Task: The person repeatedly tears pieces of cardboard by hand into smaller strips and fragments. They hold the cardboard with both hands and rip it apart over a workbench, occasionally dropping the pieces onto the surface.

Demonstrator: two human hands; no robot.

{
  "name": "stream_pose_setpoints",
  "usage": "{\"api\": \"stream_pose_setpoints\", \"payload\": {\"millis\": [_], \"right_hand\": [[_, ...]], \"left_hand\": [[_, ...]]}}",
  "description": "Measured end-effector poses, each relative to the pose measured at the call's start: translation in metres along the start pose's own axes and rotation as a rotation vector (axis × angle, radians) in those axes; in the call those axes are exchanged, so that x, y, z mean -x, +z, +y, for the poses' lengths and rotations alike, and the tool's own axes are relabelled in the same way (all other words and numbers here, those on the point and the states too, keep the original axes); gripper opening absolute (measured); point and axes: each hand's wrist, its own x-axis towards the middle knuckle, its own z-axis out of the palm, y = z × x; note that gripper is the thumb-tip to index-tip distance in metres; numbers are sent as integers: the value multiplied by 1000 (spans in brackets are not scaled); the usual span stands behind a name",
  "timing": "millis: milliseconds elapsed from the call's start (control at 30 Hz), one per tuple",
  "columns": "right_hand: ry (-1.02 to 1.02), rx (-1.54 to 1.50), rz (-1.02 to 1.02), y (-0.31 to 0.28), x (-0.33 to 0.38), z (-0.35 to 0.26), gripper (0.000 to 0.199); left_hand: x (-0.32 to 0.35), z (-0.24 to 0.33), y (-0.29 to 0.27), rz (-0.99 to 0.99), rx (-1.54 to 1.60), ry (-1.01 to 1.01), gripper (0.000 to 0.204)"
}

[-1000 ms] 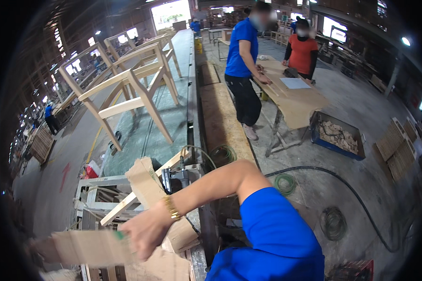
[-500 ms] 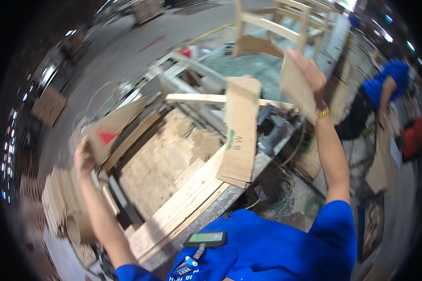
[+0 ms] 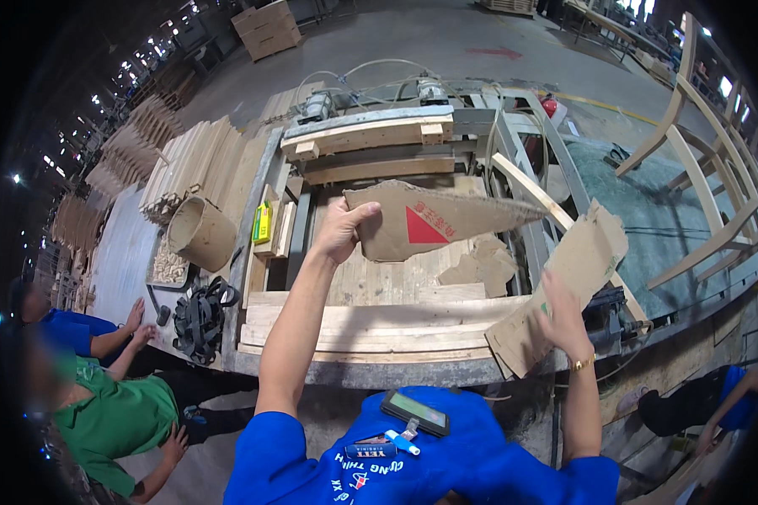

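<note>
My left hand [image 3: 338, 234] is closed on the left end of a torn, pointed cardboard piece [image 3: 472, 220], thumb on its near face. A red triangle and red print mark this piece, which is held above a wooden frame press. To the right, my right hand [image 3: 564, 320] lies against a long brown cardboard strip [image 3: 585, 252], its slightly blurred fingers stretched out over the surface. That strip slants across the press's near right corner. Below the held piece, another torn cardboard scrap [image 3: 480, 263] rests on the wooden bed.
Pale boards [image 3: 379, 324] line the press's near edge. A cardboard tube [image 3: 202, 234], stacked wood slats [image 3: 192, 164] and black straps [image 3: 200, 320] are at left. A wooden chair frame [image 3: 707, 168] stands at right. A co-worker in green [image 3: 122, 421] is close by on the left.
My view has turned, bringing the press square in front. My left hand still holds the red-marked piece. My right hand has come down from a raised cardboard piece onto the strip.
</note>
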Motion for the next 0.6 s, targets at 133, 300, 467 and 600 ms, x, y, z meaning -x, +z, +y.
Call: {"api": "stream_pose_setpoints", "payload": {"millis": [133,300,467,600], "right_hand": [[-285,-216,367,-41,-96,-95,55],[-337,-228,-708,-15,-167,-124,56],[-436,-211,-856,49,-152,-120,69],[-504,-201,-1018,68,-136,-129,67]], "left_hand": [[17,-11,0,38,-326,13,34],[38,-8,2,42,-264,-14,35],[64,-20,-7,251,-688,51,63],[84,-28,-12,117,-1381,632,67]]}}
